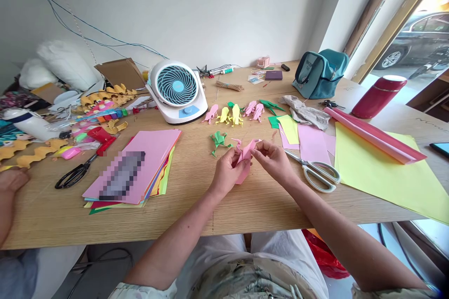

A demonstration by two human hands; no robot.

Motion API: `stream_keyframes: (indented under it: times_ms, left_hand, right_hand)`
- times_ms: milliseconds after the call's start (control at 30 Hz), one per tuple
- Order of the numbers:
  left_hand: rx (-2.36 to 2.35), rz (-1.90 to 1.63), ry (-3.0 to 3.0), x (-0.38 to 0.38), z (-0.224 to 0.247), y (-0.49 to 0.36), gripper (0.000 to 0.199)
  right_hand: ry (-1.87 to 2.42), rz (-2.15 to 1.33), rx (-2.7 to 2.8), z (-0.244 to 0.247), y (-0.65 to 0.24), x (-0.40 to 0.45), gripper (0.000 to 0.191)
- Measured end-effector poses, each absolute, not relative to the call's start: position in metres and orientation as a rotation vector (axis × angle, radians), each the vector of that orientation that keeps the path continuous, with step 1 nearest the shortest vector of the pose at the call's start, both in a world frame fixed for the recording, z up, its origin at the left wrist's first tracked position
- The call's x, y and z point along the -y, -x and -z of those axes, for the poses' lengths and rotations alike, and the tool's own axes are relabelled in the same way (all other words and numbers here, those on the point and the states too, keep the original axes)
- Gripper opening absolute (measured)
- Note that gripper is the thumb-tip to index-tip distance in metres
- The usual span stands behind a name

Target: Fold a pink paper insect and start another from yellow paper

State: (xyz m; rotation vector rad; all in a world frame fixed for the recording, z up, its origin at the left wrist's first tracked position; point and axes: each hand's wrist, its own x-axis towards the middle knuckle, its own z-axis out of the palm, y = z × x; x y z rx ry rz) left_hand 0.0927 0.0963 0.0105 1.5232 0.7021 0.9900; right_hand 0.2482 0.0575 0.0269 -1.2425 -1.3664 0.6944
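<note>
Several finished paper frogs (236, 115) stand on the table (182, 215). Close by, a pink paper figure (247, 150) looks partly done, limbs shaped, its lower body flat; left hand (225, 169) and right hand (277, 162) both pinch it. Small pink sheets (311, 142) lie unfolded.

In row at centre of the frame, there are three pink paper figures (258, 111) and two yellow paper figures (236, 116). There is one fan (178, 89) at upper centre, one teal bag (319, 74) at upper right.

We seem to be at a craft workspace: coloured paper (382, 168), scissors (321, 175) and folded paper frogs (235, 114) cover our tabletop (196, 205).
</note>
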Motion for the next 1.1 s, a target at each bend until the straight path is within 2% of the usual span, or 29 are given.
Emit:
stream_keyframes:
  times_ms: [133, 333, 533, 833, 967, 1100]
  left_hand:
    - [-0.645, -0.929, -1.432, -0.098, -0.013, -0.093, 0.035]
    - [-0.777, -0.971, -1.554, -0.101, -0.009, -0.09, 0.029]
    - [-0.815, -0.937, -1.571, -0.101, -0.005, -0.091, 0.031]
    - [-0.582, -0.829, -1.24, -0.099, -0.011, -0.09, 0.047]
    - [-0.605, -0.831, -1.223, -0.099, -0.011, -0.09, 0.046]
    - [-0.673, -0.875, -1.355, -0.097, -0.012, -0.092, 0.036]
  right_hand:
    - [1.156, -0.784, 1.375, -0.026, -0.249, -0.059, 0.023]
    - [1.331, -0.562, 1.518, -0.025, -0.243, -0.055, 0.007]
    - [1.412, -0.508, 1.457, -0.024, -0.241, -0.055, 0.011]
    - [1.108, -1.074, 1.101, -0.022, -0.247, -0.061, 0.033]
    - [1.075, -0.984, 1.114, -0.019, -0.246, -0.062, 0.032]
    - [1.16, -0.827, 1.18, -0.015, -0.245, -0.062, 0.03]
